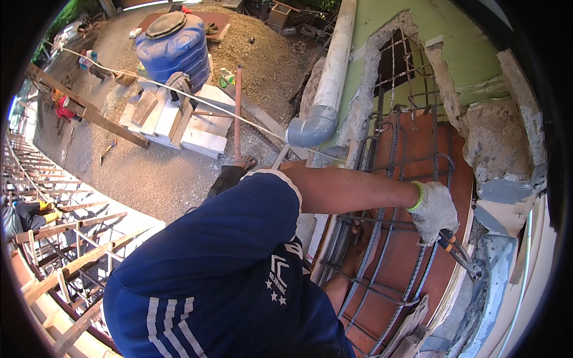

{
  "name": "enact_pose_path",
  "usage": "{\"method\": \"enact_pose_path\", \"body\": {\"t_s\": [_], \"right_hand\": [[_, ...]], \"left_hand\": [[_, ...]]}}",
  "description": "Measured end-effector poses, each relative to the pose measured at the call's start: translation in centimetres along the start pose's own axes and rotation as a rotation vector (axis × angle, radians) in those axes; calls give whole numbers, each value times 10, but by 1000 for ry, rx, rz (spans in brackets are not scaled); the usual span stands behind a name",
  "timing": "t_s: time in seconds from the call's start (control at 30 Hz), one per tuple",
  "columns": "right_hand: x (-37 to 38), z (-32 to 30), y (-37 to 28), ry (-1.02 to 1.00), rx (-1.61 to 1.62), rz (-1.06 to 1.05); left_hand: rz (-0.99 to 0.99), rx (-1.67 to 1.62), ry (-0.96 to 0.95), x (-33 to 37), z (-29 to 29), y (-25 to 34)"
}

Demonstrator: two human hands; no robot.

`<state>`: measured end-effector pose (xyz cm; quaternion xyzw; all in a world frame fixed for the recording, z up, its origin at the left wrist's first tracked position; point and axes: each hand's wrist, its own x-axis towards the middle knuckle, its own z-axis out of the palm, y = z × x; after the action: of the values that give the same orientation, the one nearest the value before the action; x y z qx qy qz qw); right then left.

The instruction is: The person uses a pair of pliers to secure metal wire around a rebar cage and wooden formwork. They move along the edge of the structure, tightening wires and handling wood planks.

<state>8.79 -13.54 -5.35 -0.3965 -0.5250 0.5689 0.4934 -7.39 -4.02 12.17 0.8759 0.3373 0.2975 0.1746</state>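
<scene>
My left hand [435, 213] wears a whitish knit glove with a yellow-green cuff, its arm stretched across to the right. Its fingers are closed round the orange-and-black handles of metal pincers [461, 255], whose jaws point down beside the broken concrete edge. Beneath and left of the glove stands a rebar cage [391, 227] of ribbed bars and bent ties over a reddish-brown panel [439, 161]. A bare limb [337, 290] shows behind the lower bars, with finger-like shapes near a crossbar; whether this is my right hand or a foot, I cannot tell.
Chipped concrete [498, 140] borders the cage at right, beside a green wall [370, 27]. A grey-white pipe [331, 77] runs down left of it. Below lie a blue tank [173, 51], stacked pale blocks [170, 119] and gravel. Timber framing [89, 241] and several people are at left.
</scene>
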Motion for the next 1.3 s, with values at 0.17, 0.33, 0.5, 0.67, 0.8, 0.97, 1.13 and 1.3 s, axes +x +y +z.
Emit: {"method": "enact_pose_path", "body": {"t_s": [0.17, 0.33, 0.5, 0.67, 0.8, 0.97, 1.13, 1.3], "right_hand": [[9, -27, 12, -51, -422, 46], [-10, -39, 27, 11, -256, 194], [-4, -50, 30, 17, -247, 256], [-23, -64, 33, 95, -203, 292], [9, -63, 37, 18, -180, 318], [11, -73, 41, 27, -148, 362], [31, -77, 47, -18, -136, 421], [33, -81, 53, 12, -118, 461]], "left_hand": [[30, -9, 29, 4, 14, -4], [18, -9, 69, -5, 18, -5], [24, -23, 144, 1, 22, -12], [111, -117, 121, 1, 37, -3], [70, -33, 221, -11, 24, -19], [142, -73, 337, -14, 39, -23], [206, -65, 431, -18, 40, -34], [215, -246, 762, -21, 71, -29]]}}
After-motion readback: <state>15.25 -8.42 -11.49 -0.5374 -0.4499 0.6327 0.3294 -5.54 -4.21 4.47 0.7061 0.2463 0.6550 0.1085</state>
